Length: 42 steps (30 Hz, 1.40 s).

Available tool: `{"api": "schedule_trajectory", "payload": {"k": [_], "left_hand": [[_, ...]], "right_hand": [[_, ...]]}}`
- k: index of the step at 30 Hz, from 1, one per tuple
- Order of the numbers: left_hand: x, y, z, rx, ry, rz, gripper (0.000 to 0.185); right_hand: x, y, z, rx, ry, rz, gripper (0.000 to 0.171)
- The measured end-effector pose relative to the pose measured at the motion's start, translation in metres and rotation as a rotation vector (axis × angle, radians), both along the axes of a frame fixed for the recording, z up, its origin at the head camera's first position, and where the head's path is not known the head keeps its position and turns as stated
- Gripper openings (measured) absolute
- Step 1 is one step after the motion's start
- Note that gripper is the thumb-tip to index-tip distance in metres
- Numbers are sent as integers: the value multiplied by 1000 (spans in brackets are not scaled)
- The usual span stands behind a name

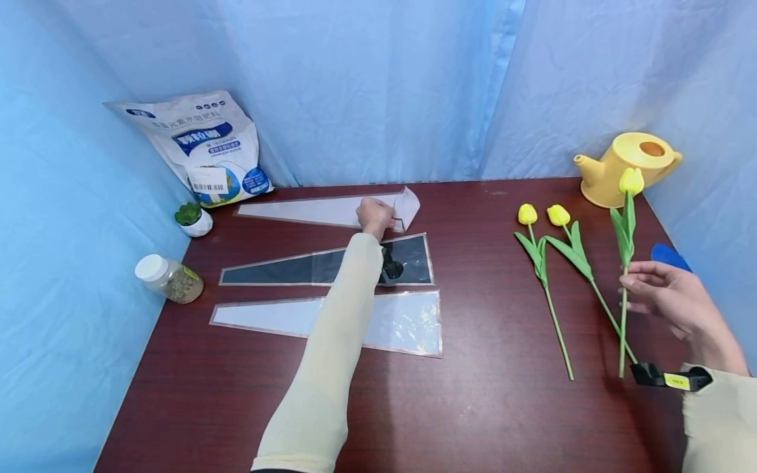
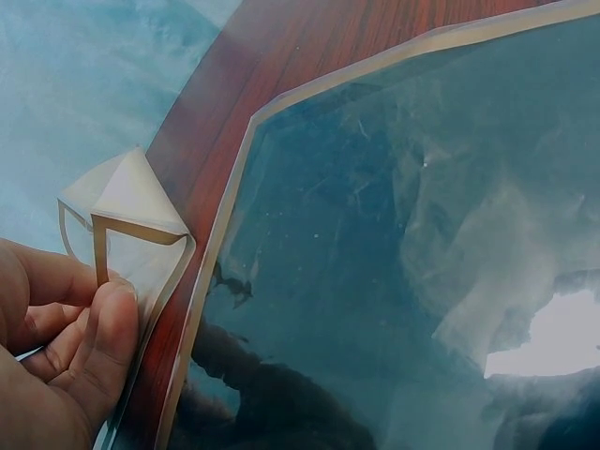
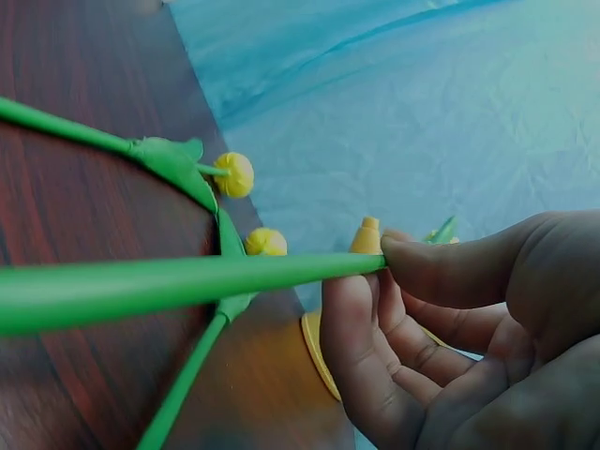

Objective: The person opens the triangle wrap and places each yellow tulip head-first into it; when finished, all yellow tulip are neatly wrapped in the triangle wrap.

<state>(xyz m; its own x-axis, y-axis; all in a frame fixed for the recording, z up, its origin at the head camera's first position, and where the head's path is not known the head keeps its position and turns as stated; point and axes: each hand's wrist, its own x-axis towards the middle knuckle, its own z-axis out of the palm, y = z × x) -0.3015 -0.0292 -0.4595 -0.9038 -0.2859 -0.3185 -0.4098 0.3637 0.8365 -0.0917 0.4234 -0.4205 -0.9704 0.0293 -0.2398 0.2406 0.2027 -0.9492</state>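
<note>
Blue curtain backs a dark red table. The left hand, fingers curled, pinches the white sleeve stretching out to its left; the right hand lightly pinches a yellow tulip by the stem. Gentle grips should avoid creasing. The left wrist view reveals the thumb's hold, hidden in the head view.

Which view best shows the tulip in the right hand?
Head: the held tulip shows from bloom to the end of its stem. Right wrist shows mainly the stem, close up; left wrist, none of it.
</note>
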Motion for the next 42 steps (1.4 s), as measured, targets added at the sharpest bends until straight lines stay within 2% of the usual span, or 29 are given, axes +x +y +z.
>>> {"api": "schedule_trajectory", "payload": {"k": [6, 11, 17, 24, 29, 42], "left_hand": [[0, -1, -1, -1, 9, 2, 12], [0, -1, -2, 0, 15, 4, 12], [0, -1, -1, -2, 12, 2, 12], [0, -1, 0, -7, 10, -5, 13], [0, 0, 0, -8, 9, -8, 13], [2, 1, 1, -25, 34, 0, 12]], "right_hand": [[-1, -6, -1, -341, 68, 22, 24], [-5, -14, -2, -503, 112, 67, 30], [-10, -29, -2, -590, 121, 81, 26], [-17, -46, -1, -745, 97, 83, 25], [-23, -57, 0, -783, 92, 78, 26], [-40, -88, 3, -883, 147, 3, 20]]}}
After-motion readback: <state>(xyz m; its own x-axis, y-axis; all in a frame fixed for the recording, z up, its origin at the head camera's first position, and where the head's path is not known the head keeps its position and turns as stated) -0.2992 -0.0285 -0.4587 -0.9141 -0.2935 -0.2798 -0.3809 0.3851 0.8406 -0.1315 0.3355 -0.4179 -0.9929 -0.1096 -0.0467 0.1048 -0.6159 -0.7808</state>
